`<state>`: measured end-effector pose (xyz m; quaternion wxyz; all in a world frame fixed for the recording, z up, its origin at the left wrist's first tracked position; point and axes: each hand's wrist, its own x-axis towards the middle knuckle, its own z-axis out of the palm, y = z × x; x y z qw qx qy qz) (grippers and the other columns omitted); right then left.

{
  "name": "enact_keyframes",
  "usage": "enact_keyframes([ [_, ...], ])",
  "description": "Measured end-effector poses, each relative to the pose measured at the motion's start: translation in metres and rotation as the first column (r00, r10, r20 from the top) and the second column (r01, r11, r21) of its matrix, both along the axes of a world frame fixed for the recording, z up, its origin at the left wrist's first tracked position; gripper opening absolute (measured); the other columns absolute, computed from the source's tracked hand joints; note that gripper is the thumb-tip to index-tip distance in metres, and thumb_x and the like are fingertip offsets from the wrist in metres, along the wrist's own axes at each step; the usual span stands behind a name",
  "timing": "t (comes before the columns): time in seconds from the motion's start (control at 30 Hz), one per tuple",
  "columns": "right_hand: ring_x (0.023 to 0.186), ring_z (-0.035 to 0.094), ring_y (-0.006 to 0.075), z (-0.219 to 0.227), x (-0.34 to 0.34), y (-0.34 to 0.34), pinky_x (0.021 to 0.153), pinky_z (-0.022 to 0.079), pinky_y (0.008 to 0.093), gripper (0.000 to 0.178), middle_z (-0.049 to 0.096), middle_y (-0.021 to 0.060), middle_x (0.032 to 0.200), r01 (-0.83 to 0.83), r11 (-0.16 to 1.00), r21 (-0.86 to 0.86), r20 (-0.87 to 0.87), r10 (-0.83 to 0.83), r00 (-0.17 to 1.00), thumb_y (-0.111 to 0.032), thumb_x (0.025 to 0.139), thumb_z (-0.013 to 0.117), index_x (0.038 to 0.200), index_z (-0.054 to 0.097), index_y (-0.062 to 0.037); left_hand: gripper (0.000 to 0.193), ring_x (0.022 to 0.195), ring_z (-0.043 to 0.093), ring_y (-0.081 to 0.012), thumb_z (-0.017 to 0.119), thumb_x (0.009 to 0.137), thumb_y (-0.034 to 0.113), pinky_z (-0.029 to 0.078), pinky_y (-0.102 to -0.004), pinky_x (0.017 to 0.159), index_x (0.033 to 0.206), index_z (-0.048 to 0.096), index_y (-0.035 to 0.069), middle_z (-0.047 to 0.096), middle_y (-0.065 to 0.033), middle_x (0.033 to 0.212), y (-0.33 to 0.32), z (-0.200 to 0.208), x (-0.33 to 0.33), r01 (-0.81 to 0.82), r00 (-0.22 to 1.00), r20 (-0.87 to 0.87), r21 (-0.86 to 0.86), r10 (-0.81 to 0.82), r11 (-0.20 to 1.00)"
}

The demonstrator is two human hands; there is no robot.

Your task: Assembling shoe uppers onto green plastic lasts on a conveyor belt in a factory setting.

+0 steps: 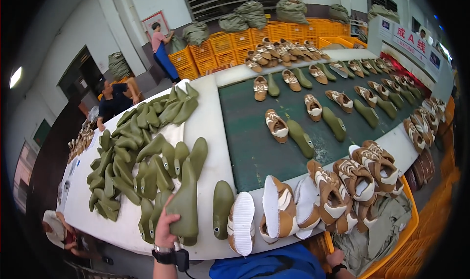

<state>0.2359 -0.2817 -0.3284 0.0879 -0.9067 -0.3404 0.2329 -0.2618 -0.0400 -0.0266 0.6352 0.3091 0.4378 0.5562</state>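
Behind the bench, orange crates [230, 46] and stuffed sacks [252, 12] are lining a pale wall, and a person in a pink top is standing by them, partly cut off by the stack. I am looking down on a white bench [210, 127] that is curving around a dark green belt [254, 147]. My left hand [164, 230] is coming up from the lower edge with a watch on the wrist, fingers wrapping around the base of an olive last [185, 208], a smooth, matte, foot-shaped form lying near the bench's front edge; the palm side is hidden, so I am seeing only the knuckles closing on it. My right hand [335, 257] is barely showing at the bottom, beside an orange bin [409, 230]; its fingers are cut off and I cannot tell whether they are spread or closed. More lasts [127, 161] are lying heaped to the left, glossy and rounded. Tan and white shoes [342, 191] are piling at the right, some turned over and showing ribbed white soles [242, 222]. Pairs of one shoe and one last are sitting along the belt, blurring and bending toward the far end. Something blue [264, 267] is filling the lower edge; I cannot make out what it is.
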Motion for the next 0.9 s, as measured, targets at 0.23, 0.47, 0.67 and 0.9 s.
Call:
enact_keyframes([
  [0.23, 0.077, 0.063, 0.0407, -0.005, 0.000, -0.002, 0.070, 0.051, 0.0468, 0.027, 0.064, 0.0231, 0.075, 0.007, 1.000, 0.023, 0.008, -0.007, 1.000, -0.022, 0.068, 0.070, 0.082, 0.065, 0.0007, 0.065, 0.104, 0.058, -0.0260, 0.052, 0.079, -0.005, 0.051, -0.0393, 0.088, 0.139, 0.032, 0.009, 0.052, -0.0138, 0.122, 0.174, -0.011, 0.079, 0.249, 0.937, -0.200, -0.196, -0.287, 0.949],
  [0.47, 0.071, 0.062, 0.0447, 0.024, -0.005, 0.004, 0.061, 0.050, 0.0503, 0.030, 0.062, 0.0279, 0.073, -0.079, 0.987, 0.139, -0.077, 0.091, 0.993, -0.026, 0.075, 0.065, 0.080, 0.064, 0.0039, 0.076, 0.105, 0.057, -0.0304, 0.062, 0.072, 0.000, 0.050, -0.0427, 0.086, 0.139, 0.027, 0.006, 0.054, -0.0190, 0.118, 0.284, -0.146, 0.136, 0.147, 0.704, -0.658, -0.231, -0.266, 0.962],
  [0.67, 0.070, 0.062, 0.0444, 0.030, -0.004, 0.004, 0.062, 0.050, 0.0502, 0.029, 0.063, 0.0266, 0.071, -0.022, 0.998, 0.065, -0.065, 0.027, 0.998, -0.026, 0.074, 0.064, 0.080, 0.065, 0.0027, 0.062, 0.107, 0.057, -0.0407, 0.051, 0.084, 0.029, 0.046, -0.0447, 0.093, 0.137, 0.032, 0.003, 0.059, -0.0270, 0.114, 0.279, -0.150, 0.237, 0.276, -0.320, -0.898, -0.394, -0.303, 0.877],
  [0.9, 0.073, 0.063, 0.0398, -0.002, 0.003, 0.001, 0.067, 0.051, 0.0468, 0.023, 0.064, 0.0223, 0.073, -0.041, 0.999, -0.001, -0.056, 0.041, 0.998, -0.018, 0.068, 0.069, 0.083, 0.065, -0.0010, 0.067, 0.103, 0.060, -0.0391, 0.059, 0.082, 0.035, 0.048, -0.0439, 0.089, 0.136, 0.036, 0.004, 0.060, -0.0279, 0.110, 0.299, -0.151, 0.238, 0.246, -0.335, -0.914, -0.320, -0.229, 0.915],
])
